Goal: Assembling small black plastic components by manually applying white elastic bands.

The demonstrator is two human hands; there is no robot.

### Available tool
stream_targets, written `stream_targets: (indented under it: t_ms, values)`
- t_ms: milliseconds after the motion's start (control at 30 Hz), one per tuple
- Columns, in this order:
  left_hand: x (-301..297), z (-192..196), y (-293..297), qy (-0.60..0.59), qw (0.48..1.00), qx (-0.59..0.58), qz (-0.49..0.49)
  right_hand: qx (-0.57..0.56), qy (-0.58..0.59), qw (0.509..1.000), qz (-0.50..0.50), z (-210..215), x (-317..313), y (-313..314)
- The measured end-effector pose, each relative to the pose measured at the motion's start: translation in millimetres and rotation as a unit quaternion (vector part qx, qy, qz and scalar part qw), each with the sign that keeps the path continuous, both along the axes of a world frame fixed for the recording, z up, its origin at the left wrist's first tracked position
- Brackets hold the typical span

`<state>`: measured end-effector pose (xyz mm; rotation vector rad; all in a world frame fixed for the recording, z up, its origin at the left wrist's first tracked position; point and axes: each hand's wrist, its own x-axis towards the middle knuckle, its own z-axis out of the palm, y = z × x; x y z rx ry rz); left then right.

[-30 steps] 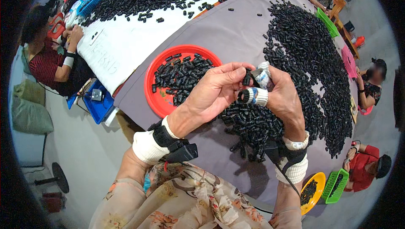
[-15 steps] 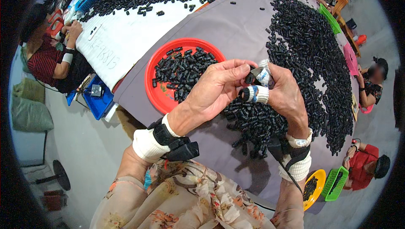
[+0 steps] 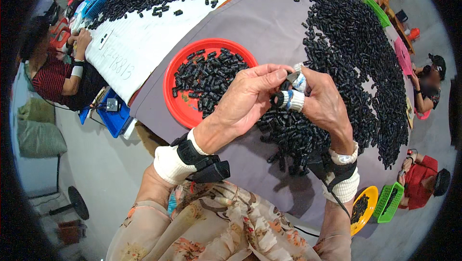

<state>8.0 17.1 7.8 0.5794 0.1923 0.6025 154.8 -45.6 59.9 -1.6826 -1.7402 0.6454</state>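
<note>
My left hand point(image 3: 245, 96) is closed in a pinch, its thumb and fingertips on a small black plastic part point(image 3: 285, 85). My right hand point(image 3: 328, 101) meets it from the other side, with its fingers curled around the same part. White fabric finger covers point(image 3: 295, 101) with blue marks wrap two of the right digits. The fingers hide most of the part, so its exact kind does not show. Left of the hands stands a round red tray point(image 3: 169, 84) holding many black cylindrical pieces point(image 3: 211, 76). Beneath and beyond my right hand spreads a big heap of similar pieces point(image 3: 356, 44).
A grey cloth point(image 3: 226, 30) covers my table; a white-covered table point(image 3: 159, 35) with another black heap adjoins it at far left. At right are a yellow tray point(image 3: 371, 201) and green basket point(image 3: 385, 204). Several people sit around, one in a striped top point(image 3: 50, 80).
The whole view has shifted slightly. Both hands stay together at the small black part, with only small finger movements; the part is turned a little and less of it shows.
</note>
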Motion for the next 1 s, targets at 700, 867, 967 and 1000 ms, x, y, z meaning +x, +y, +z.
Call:
stream_targets:
  t_ms: [700, 867, 967, 1000]
  values:
    - [2, -5, -4, 0.021, 1.000, -0.008, -0.007, 0.004, -0.007, 1.000, 0.013, -6, 1, -4]
    - [3, -4, -5, 0.039, 0.999, -0.005, -0.012, -0.006, -0.002, 1.000, 0.014, -6, 2, -6]
    - [1, -6, -2, 0.039, 0.999, 0.000, -0.025, -0.005, -0.006, 1.000, 0.009, -10, 2, -6]
    - [2, -7, -3, 0.040, 0.999, 0.000, -0.025, -0.001, -0.004, 1.000, 0.004, -11, 2, -7]
